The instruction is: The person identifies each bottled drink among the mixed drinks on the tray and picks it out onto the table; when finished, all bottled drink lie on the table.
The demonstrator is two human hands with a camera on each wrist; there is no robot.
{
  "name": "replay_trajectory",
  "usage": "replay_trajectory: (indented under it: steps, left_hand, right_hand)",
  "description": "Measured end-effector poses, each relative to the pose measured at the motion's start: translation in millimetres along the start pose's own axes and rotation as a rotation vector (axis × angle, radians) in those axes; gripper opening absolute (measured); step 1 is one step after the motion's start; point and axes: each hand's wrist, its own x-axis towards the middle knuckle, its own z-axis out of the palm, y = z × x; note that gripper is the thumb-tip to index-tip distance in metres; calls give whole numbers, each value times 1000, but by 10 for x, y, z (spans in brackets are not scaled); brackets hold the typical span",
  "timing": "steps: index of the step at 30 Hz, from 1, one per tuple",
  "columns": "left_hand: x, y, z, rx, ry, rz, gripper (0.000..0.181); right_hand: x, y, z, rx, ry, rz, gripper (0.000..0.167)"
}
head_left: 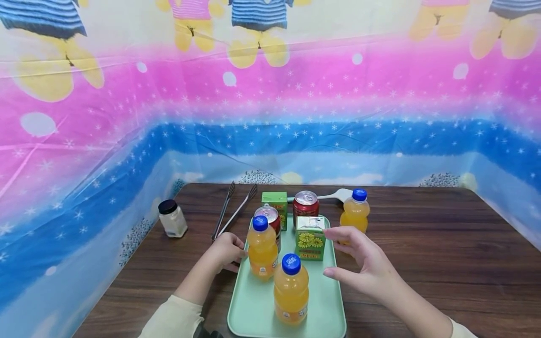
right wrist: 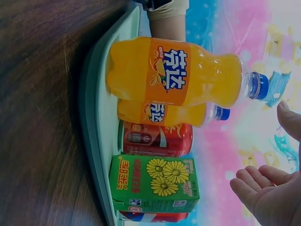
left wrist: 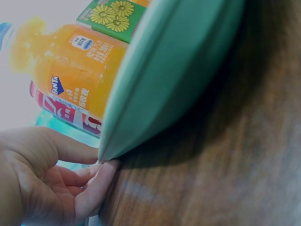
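A pale green tray carries two orange soda bottles with blue caps, two red soda cans and two green drink cartons with yellow flowers. My left hand pinches the tray's left rim between thumb and fingers, as the left wrist view shows at the rim. My right hand hovers over the tray's right side with its fingers spread, near the front carton. Nothing is held in that hand in the right wrist view.
Right of the tray stands another orange soda bottle. Metal tongs lie at the tray's left, and a black-lidded jar leans further left. Behind the cans lies a white spatula. A patterned cloth hangs around the wooden table.
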Motion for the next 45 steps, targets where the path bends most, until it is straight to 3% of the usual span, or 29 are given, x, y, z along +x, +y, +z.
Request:
replay_trajectory:
  steps: [6, 26, 39, 45]
  left_hand:
    - [-4, 4, 1, -2, 0, -8, 15]
    - [-18, -5, -7, -16, -3, 5, 13]
    - [-28, 12, -14, 1, -3, 11, 14]
    - [-38, 3, -12, 5, -2, 15, 14]
  right_hand:
    - [7, 2, 41, -1, -22, -16, 57]
    - [56, 37, 304, 91, -160, 98, 58]
    - [67, 46, 395, 145, -252, 106, 55]
    - [53, 22, 449, 141, -290, 214, 56]
